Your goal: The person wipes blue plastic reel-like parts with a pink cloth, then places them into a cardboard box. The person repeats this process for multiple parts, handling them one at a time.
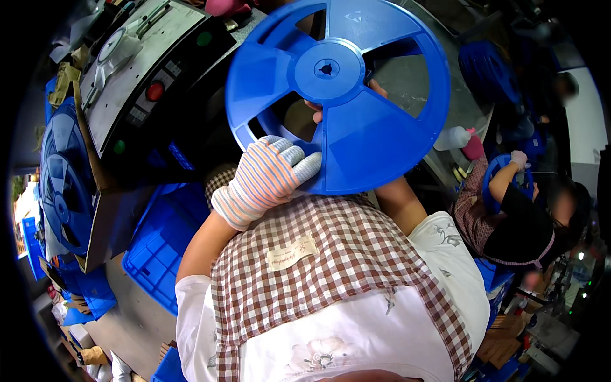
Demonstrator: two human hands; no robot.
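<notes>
A large blue plastic reel (331,148) fills the upper middle, its flange cut by wide openings around a round hub. My left hand (270,175), in a striped knitted glove, grips the lower left rim with its fingers curled over the flange. Behind the reel reaches my right forearm. Bare fingertips of my right hand (377,89) show through the openings on both sides of the hub, curled around the middle of the reel. The flange hides the rest of that hand.
At left stands a machine (146,70) with a red button, beside a cardboard box (105,223) with blue reels (60,184). A blue crate (159,245) is below. Right are a metal bench (407,86), a white bottle (452,138) and a co-worker (519,213) holding a blue reel.
</notes>
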